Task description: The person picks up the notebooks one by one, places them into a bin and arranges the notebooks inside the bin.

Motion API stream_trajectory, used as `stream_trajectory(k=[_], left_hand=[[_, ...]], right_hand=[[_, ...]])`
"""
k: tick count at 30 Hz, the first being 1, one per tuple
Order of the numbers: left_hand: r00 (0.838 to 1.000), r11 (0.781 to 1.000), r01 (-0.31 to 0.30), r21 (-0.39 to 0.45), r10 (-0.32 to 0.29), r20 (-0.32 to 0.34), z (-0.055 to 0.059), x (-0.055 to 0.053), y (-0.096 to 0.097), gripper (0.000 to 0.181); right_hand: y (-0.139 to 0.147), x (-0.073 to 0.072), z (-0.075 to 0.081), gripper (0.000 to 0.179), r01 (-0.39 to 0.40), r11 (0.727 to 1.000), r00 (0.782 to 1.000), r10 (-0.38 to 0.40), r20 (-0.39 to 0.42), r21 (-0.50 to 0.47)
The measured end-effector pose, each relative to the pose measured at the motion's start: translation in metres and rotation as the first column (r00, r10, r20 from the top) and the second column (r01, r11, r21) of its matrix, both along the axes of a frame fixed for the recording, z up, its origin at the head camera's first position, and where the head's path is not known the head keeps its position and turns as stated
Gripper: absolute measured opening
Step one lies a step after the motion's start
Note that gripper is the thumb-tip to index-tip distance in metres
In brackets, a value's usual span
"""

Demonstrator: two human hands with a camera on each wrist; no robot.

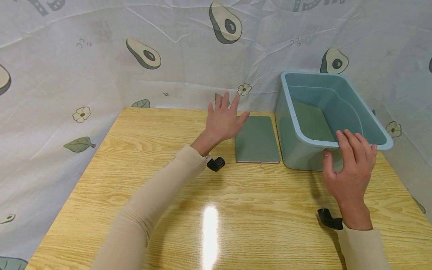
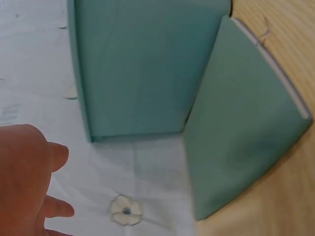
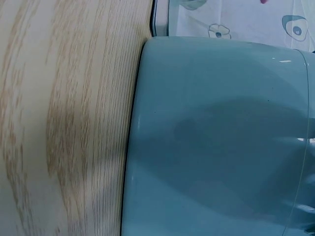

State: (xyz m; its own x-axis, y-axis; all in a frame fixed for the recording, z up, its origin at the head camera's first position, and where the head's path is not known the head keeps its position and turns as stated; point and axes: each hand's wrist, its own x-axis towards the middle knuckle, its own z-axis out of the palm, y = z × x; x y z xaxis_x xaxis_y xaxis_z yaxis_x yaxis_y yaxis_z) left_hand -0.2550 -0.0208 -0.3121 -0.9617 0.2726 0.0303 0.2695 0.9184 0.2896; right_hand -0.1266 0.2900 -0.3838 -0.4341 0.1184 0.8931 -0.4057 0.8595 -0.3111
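Observation:
My left hand point(image 1: 222, 120) is over the back of the table, fingers spread, holding nothing. It is nearest to a grey-green notebook point(image 1: 257, 139), which lies closed on the table to its right. Part of that hand point(image 2: 22, 177) shows in the left wrist view, beside the same notebook point(image 2: 241, 123). At the front rim of a blue-green plastic bin point(image 1: 337, 108) is my right hand point(image 1: 351, 168). Its fingers extend over the rim and the thumb lies outside it; whether they press on it is unclear. The bin's front wall point(image 3: 216, 137) fills most of the right wrist view.
A flat green piece point(image 1: 312, 119) lies in the bin's bottom. The wooden table point(image 1: 175, 210) runs back to a pale printed cloth point(image 1: 189, 63) with avocados and flowers. Black wrist mounts point(image 1: 216, 164) hang by both sleeves.

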Motion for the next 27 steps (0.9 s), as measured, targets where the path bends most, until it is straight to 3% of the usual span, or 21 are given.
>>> stream_trajectory(k=[7, 14, 17, 27], left_hand=[[0.986, 0.999, 0.031, 0.020, -0.034, 0.163, -0.038, 0.002, 0.014, 0.073], [0.942, 0.998, 0.060, 0.034, -0.068, 0.328, -0.075, 0.010, 0.026, 0.073], [0.932, 0.998, 0.062, 0.006, -0.059, 0.359, -0.082, 0.013, 0.029, 0.073], [0.925, 0.991, 0.086, -0.103, -0.042, 0.377, -0.086, 0.015, 0.031, 0.079]], right_hand=[[0.001, 0.000, -0.002, 0.044, -0.001, 1.000, 1.000, 0.001, -0.003, 0.001], [0.001, 0.001, -0.004, 0.043, -0.007, 1.000, 1.000, 0.007, 0.002, -0.006], [0.001, 0.001, -0.004, 0.043, -0.006, 1.000, 1.000, 0.006, 0.012, -0.001], [0.002, -0.001, -0.005, 0.043, -0.004, 1.000, 1.000, 0.004, -0.006, -0.004]])
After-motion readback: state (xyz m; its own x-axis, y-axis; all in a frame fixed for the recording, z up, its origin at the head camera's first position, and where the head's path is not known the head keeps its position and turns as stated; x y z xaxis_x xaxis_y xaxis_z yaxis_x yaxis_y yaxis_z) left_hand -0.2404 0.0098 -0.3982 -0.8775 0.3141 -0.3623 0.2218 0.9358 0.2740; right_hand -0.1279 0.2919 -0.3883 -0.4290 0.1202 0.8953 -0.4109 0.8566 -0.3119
